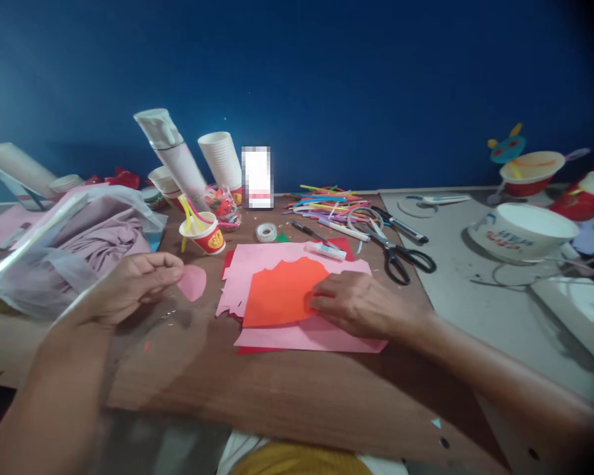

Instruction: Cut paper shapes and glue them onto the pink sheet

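My left hand (133,284) is closed in a pinch on a small pink paper cutout (193,282), held just above the brown table. My right hand (359,303) rests on an orange paper sheet (282,290), fingers curled together at its right edge. The orange sheet lies on a stack of pink paper sheets (301,333) with red paper beneath.
Black scissors (400,254), a glue stick (325,250), a tape roll (266,231), pens and several coloured straws (321,201) lie behind the papers. Paper cups (204,234) and a plastic bag (74,244) sit at left. White bowls (522,231) stand on the grey surface at right.
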### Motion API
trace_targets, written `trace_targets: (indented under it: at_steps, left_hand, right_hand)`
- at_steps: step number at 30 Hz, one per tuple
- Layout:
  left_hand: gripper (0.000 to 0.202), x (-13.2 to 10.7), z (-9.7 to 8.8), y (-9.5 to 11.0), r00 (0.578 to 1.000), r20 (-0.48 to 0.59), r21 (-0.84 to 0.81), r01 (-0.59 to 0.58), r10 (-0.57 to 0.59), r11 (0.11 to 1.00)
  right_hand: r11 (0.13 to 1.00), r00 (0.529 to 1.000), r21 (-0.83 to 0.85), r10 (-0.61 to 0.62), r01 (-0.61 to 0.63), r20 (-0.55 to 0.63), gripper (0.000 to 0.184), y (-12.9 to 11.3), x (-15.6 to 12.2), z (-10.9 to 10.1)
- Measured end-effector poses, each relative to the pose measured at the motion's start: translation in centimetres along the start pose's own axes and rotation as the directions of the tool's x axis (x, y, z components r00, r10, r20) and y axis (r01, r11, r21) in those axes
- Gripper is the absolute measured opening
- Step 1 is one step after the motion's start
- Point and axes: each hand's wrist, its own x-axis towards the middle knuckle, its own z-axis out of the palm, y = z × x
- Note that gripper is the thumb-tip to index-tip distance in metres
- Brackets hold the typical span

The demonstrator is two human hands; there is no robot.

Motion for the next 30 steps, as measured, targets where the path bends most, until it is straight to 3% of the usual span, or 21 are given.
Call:
trace_targets:
  at_steps: [2, 6, 9, 10, 13, 18, 23, 26, 30]
  left_hand:
    - [0.017, 0.1, 0.9, 0.4, 0.998, -0.066, -0.067, 0.014, -0.018, 0.998]
    - [0.017, 1.8, 7.0, 2.0, 0.99, 0.14, -0.058, -0.012, 0.02, 0.998]
    - [0.017, 3.3, 11.3, 2.6, 0.972, 0.203, 0.085, -0.137, 0.118, 0.987]
    - [0.017, 3.7, 12.3, 2.5, 0.957, 0.251, 0.143, -0.184, 0.144, 0.972]
    - [0.018, 4.3, 14.3, 1.9, 0.949, 0.24, 0.337, -0.277, 0.202, 0.9]
    - [0.02, 4.6, 15.5, 0.5, 0.95, 0.149, 0.57, -0.31, 0.275, 0.761]
    - [0.016, 4.6, 15.5, 0.3, 0.951, 0.188, 0.545, -0.31, 0.246, 0.779]
    - [0.015, 4.4, 15.3, 0.4, 0.948, 0.2, 0.524, -0.317, 0.247, 0.791]
    - [0.016, 4.3, 14.8, 0.5, 0.947, 0.154, 0.478, -0.321, 0.282, 0.818]
  right_hand:
    - [0.999, 0.997, 0.048, -0.012, 0.008, 0.079, 0.022, -0.7, 0.3, 0.6]
    - [0.995, 0.99, 0.053, 0.073, -0.079, 0.118, 0.029, -1.9, 0.3, 0.9]
    - [0.994, 0.987, 0.023, 0.101, -0.105, 0.122, 0.026, -2.3, 0.2, 0.7]
    - [0.994, 0.986, 0.023, 0.105, -0.109, 0.127, 0.026, -2.3, 0.2, 0.6]
    - [0.99, 0.982, 0.048, 0.124, -0.132, 0.141, 0.026, -2.0, 0.1, 0.2]
    - [0.971, 0.963, 0.015, 0.237, -0.241, 0.132, 0.022, -1.3, -0.4, -1.0]
    - [0.992, 0.994, 0.054, 0.112, -0.111, -0.019, 0.024, -1.3, -0.1, -0.1]
    - [0.997, 0.998, 0.055, 0.057, -0.056, -0.021, 0.028, -1.3, 0.3, 1.3]
    - [0.996, 0.997, 0.058, 0.074, -0.073, 0.001, 0.029, -1.4, 0.4, 2.2]
